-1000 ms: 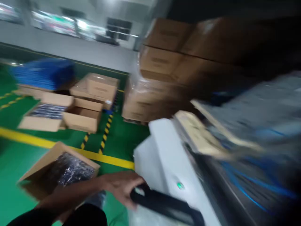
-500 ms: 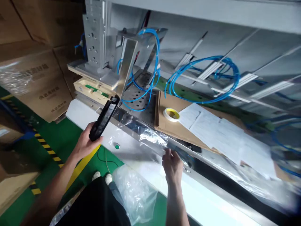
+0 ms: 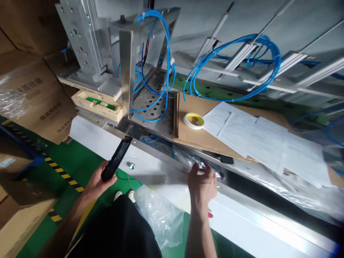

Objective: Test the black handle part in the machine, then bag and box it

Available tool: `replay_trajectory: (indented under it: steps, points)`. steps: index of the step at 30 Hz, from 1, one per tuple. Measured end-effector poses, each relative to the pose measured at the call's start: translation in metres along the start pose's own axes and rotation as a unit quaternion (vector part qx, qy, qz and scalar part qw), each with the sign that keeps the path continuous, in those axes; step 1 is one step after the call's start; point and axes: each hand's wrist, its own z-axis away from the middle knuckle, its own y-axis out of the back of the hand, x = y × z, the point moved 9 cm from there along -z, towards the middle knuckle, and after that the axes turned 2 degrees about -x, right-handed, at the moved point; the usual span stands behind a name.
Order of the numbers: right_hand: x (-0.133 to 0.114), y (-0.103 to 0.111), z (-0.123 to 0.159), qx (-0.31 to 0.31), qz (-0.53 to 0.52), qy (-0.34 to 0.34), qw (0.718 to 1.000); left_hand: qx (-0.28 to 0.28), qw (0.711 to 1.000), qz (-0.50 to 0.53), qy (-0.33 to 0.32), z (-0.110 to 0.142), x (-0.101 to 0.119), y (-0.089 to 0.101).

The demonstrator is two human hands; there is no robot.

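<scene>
My left hand (image 3: 98, 181) is closed around the lower end of a long, narrow black plastic housing (image 3: 116, 159), which tilts up and to the right over the white front panel. Its exact kind I cannot make out. My right hand (image 3: 202, 184) is over the metal edge of a long trough, thumb and fingers apart, with nothing seen in its grasp. Just beyond those fingers, a crumpled clear plastic bag (image 3: 188, 157) lies in the trough. Up and left of the housing, a cream-coloured fixture (image 3: 99, 104) with a green strip inside sits under a metal press plate (image 3: 91, 80).
A tape roll (image 3: 194, 121) and paper sheets (image 3: 242, 129) lie on flat cardboard (image 3: 185, 102). Blue air tubing (image 3: 172, 53) loops above the bench beside a steel post (image 3: 126, 71). A large clear bag (image 3: 161, 218) is below the panel. Cartons (image 3: 32, 96) stand at left.
The clear plastic that was at my right fingertips now lies lower in the trough, and those fingers have spread. The black housing has moved slightly down, away from the steel post. The view has shifted.
</scene>
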Motion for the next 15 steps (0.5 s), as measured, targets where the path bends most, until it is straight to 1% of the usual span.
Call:
replay_trajectory:
  steps: [2, 4, 5, 6, 7, 9, 11, 13, 15]
  points:
    - [-0.006, 0.011, 0.007, 0.067, 0.016, 0.075, 0.995, -0.029, 0.999, 0.03, -0.002, 0.001, 0.006, -0.007]
    - [-0.019, 0.018, 0.021, 0.127, 0.028, 0.172, 0.976, -0.079, 0.99, 0.113, 0.006, 0.004, 0.005, -0.019]
    - [-0.027, 0.021, 0.031, 0.148, 0.022, 0.223, 0.963, -0.112, 0.979, 0.17, 0.016, 0.007, 0.003, -0.028]
    - [-0.038, 0.022, 0.043, 0.157, 0.007, 0.277, 0.948, -0.149, 0.961, 0.233, 0.029, 0.01, -0.001, -0.037]
    - [-0.051, 0.022, 0.056, 0.155, -0.014, 0.333, 0.93, -0.185, 0.937, 0.292, 0.044, 0.013, -0.004, -0.046]
    - [-0.082, 0.023, 0.084, 0.122, -0.059, 0.443, 0.886, -0.259, 0.886, 0.378, 0.072, 0.021, -0.008, -0.064]
    - [-0.115, 0.023, 0.112, 0.072, -0.083, 0.544, 0.832, -0.323, 0.846, 0.415, 0.089, 0.03, -0.009, -0.076]
    - [-0.146, 0.025, 0.14, 0.033, -0.083, 0.635, 0.768, -0.366, 0.826, 0.415, 0.108, 0.039, -0.009, -0.08]
    - [-0.171, 0.027, 0.165, 0.005, -0.083, 0.716, 0.693, -0.396, 0.821, 0.387, 0.137, 0.048, -0.011, -0.077]
